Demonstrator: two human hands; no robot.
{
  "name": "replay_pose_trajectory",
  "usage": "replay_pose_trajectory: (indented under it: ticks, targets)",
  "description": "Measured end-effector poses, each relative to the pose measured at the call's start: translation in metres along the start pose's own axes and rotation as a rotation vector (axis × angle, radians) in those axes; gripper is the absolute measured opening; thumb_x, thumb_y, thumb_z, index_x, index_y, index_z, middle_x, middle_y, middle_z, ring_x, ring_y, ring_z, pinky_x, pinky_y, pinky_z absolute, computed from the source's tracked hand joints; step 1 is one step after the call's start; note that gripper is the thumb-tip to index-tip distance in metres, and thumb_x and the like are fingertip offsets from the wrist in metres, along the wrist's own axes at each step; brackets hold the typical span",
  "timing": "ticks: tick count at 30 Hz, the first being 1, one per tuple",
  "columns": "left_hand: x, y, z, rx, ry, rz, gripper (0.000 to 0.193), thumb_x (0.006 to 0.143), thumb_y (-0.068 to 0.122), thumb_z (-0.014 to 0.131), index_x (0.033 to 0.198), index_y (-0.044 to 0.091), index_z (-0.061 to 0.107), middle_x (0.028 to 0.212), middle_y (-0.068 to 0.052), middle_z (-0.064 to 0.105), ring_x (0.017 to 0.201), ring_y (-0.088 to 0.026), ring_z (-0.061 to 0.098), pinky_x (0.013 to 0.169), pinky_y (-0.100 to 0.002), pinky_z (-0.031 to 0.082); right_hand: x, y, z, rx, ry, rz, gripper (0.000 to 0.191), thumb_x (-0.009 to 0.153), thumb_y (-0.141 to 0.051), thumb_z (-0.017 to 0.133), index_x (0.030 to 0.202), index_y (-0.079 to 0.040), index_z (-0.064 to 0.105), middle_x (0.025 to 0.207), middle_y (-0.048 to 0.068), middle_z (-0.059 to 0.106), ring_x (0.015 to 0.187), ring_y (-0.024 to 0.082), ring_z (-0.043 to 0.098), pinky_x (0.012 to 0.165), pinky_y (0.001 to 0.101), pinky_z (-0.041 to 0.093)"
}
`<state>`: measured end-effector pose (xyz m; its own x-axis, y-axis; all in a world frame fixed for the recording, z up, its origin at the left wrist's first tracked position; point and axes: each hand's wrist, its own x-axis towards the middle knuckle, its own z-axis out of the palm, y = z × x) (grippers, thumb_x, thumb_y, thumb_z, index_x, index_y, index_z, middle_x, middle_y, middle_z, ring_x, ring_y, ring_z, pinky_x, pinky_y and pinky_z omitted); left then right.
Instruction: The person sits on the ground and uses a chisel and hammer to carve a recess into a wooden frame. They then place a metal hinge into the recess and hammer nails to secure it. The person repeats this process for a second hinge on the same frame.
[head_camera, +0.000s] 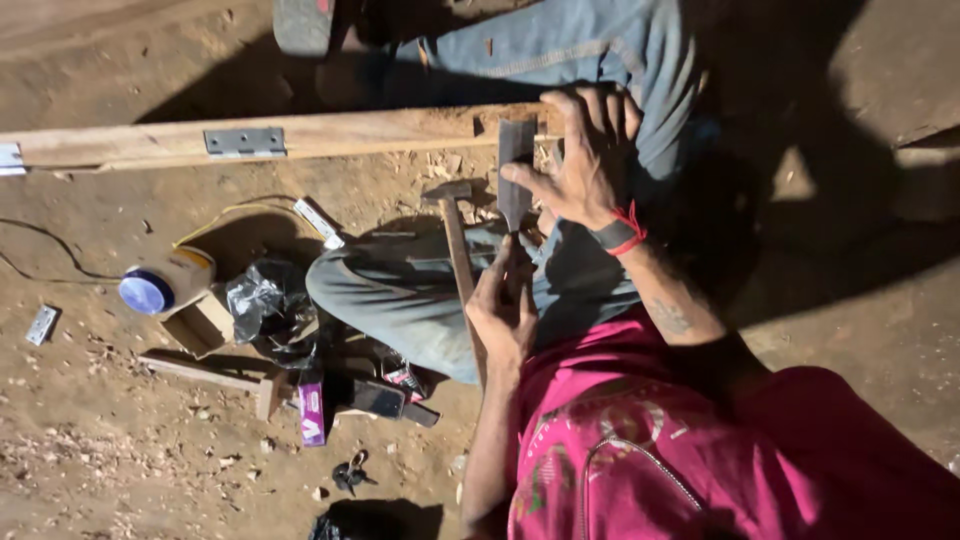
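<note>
A long wooden plank (380, 132) lies across the dirt floor, with a metal hinge (245, 142) screwed to it and a cut recess near its right end. A wide flat chisel (515, 160) stands with its blade at that recess. My right hand (590, 160), a red thread on its wrist, steadies the blade, fingers over the plank's edge. My left hand (500, 310) is closed around the chisel's lower end. A wooden-handled hammer (455, 235) rests across my jeans-covered leg, right beside my left hand.
On the ground at left are a round blue-lidded container (150, 290), a cardboard box (200, 322), a black plastic bag (265, 305), a purple packet (312, 412), keys (350, 472), a loose hinge (42, 325), a thin wire (60, 262) and wood chips.
</note>
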<state>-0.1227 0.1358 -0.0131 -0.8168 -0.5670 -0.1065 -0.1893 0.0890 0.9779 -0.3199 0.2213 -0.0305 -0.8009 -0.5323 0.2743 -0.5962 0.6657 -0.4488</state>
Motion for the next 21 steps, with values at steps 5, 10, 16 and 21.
replay_pose_trajectory:
  ticks: [5, 10, 16, 21]
  targets:
    - [-0.010, -0.007, -0.005, -0.541, 0.041, -0.387, 0.044, 0.096, 0.005, 0.070, 0.139, -0.003, 0.063, 0.083, -0.005, 0.065, 0.058, -0.004, 0.051, 0.052, -0.019, 0.041, -0.005, 0.008, -0.001, 0.228, -0.078, 0.039, 0.092, 0.088, -0.074, 0.075, 0.147, -0.008, 0.048, 0.136, 0.017, 0.053, 0.129, 0.036, 0.050, 0.116, 0.0564, 0.030]
    - [-0.025, -0.003, -0.004, -0.214, 0.103, -0.245, 0.044, 0.098, 0.008, 0.070, 0.139, -0.004, 0.061, 0.100, -0.008, 0.074, 0.074, -0.007, 0.059, 0.066, -0.021, 0.048, -0.018, 0.020, -0.008, 0.569, -0.133, 0.055, 0.107, 0.093, -0.072, 0.074, 0.162, -0.005, 0.027, 0.159, 0.024, 0.040, 0.149, 0.040, 0.040, 0.124, 0.0590, 0.034]
    - [-0.023, 0.006, 0.001, 0.105, 0.013, -0.240, 0.044, 0.096, 0.005, 0.072, 0.139, 0.002, 0.066, 0.091, -0.005, 0.071, 0.075, -0.009, 0.056, 0.071, -0.023, 0.049, -0.015, 0.017, -0.011, 0.077, -0.110, -0.032, 0.112, 0.083, -0.071, 0.078, 0.160, -0.003, 0.032, 0.157, 0.025, 0.042, 0.146, 0.040, 0.041, 0.123, 0.0611, 0.023]
    - [-0.020, 0.012, 0.007, 0.146, -0.018, -0.041, 0.056, 0.087, -0.008, 0.063, 0.142, 0.006, 0.062, 0.096, -0.003, 0.069, 0.084, -0.008, 0.063, 0.078, -0.022, 0.052, -0.008, 0.014, -0.020, 0.141, -0.147, -0.004, 0.098, 0.086, -0.070, 0.079, 0.153, -0.006, 0.046, 0.150, 0.018, 0.051, 0.139, 0.039, 0.047, 0.122, 0.0578, 0.026]
